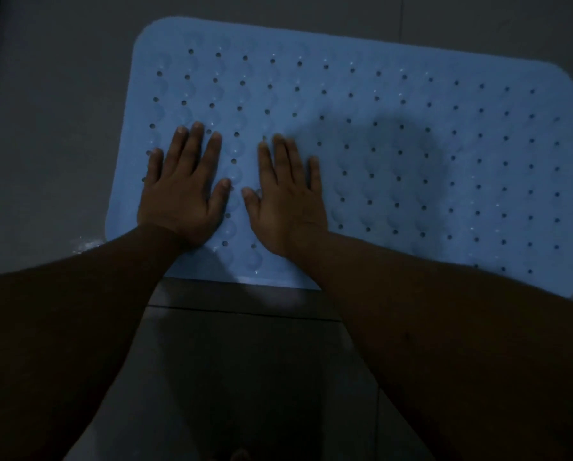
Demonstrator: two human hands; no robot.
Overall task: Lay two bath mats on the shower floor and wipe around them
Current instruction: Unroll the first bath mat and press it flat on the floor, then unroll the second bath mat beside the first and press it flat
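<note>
Blue rubber lies under every fingertip: both hands press palm-down on the bath mat [395, 144], gripping nothing. The left hand [183, 188] has its fingers [192, 144] straight and slightly spread, thumb angled inward; the right hand [286, 197] mirrors it just beside, thumbs nearly meeting. Bare forearms run back from the wrists toward the lower corners of the frame. The perforated mat lies flat on the grey shower floor [52, 128], filling the upper centre and right. A small wet patch [85, 244] glistens at the mat's lower left corner.
</note>
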